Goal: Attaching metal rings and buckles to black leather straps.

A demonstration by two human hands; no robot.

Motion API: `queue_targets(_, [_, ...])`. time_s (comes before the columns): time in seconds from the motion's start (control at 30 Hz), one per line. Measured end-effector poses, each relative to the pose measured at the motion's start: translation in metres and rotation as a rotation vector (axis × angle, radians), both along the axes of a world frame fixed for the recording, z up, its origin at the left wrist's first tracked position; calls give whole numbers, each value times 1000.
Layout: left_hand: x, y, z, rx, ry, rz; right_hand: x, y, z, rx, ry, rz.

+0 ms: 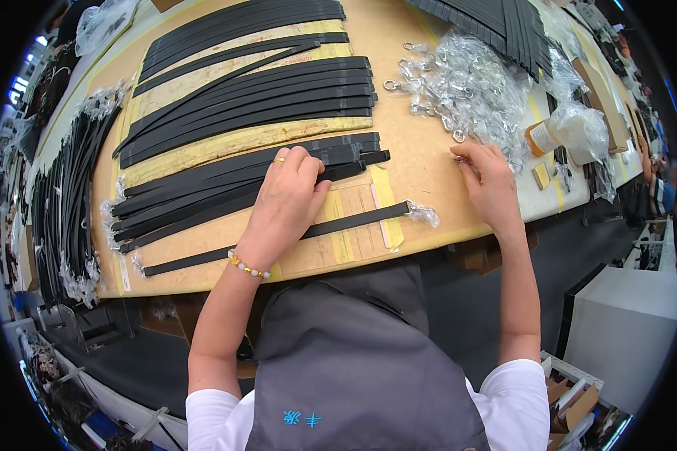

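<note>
My left hand [289, 192], fingers curled and closed, presses on a bundle of flat black straps [195, 197]; the strap under its fingertips is partly hidden. Closer to me, a single black strap [353, 223] lies along the table's near edge, with clear plastic-wrapped hardware [424, 214] at its right end. My right hand [490, 184] pinches a small metal piece, apparently a snap hook [459, 158], over the bare board. Just beyond that hand spreads a pile of metal snap hooks in clear plastic [459, 86].
More black straps [256, 98] lie in rows on yellow-taped strips further back. Finished-looking straps [75, 180] hang over the left edge. At right stand an orange-labelled tape roll or tub [541, 138] and a cardboard box [602, 105]. Another stack of black strips [496, 26] sits at the far right.
</note>
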State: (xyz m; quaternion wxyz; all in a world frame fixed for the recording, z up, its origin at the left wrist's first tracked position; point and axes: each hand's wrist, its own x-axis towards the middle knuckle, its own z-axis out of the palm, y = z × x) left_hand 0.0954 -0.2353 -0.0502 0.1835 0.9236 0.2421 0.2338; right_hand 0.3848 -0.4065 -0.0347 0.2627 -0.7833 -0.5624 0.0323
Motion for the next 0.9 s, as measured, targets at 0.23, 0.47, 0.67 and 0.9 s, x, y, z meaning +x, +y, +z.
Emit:
queue_targets(0.23, [-2,6,-1,68,-84,6,-31,4,-5,73,741,24])
queue_targets(0.47, [-13,-10,26,-511,-252,0,-69,36,2,174,1397,361])
queue_targets(0.67, [-20,-18,38,-690,-325,-82,-95,43,-8,311,1740,404])
queue_targets(0.9, [-24,-16,39,-683,-343,-84,-113,43,-8,403,1832,449])
